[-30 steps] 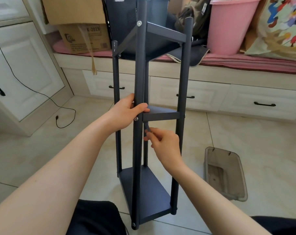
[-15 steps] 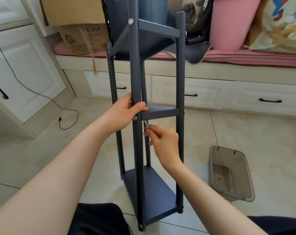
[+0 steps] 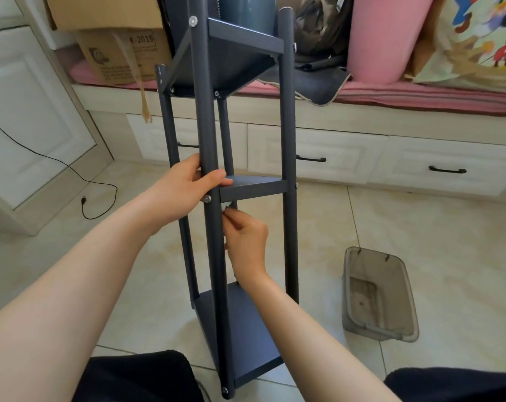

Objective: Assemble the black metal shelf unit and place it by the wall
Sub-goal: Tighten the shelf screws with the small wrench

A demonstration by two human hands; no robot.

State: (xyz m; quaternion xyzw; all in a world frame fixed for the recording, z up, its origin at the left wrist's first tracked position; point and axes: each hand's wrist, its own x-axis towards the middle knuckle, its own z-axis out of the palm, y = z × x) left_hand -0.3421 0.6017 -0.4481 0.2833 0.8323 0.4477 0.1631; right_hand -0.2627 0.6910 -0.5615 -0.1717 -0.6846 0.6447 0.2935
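Shelf unit (image 3: 254, 187) stood upright on the floor tiles (image 3: 420, 227), close in front of the seated person, w/ all three shelves on the posts. Left hand (image 3: 185, 187) wrapped the near post (image 3: 214, 256) at the middle shelf, prob. to steady the frame. Right hand (image 3: 247, 242), fingers curled, pinched a small metal tool (image 3: 227, 206) just under that shelf, likely tightening a bolt (image 3: 207, 198). Clear bin (image 3: 380, 297) sat nearby, apart.
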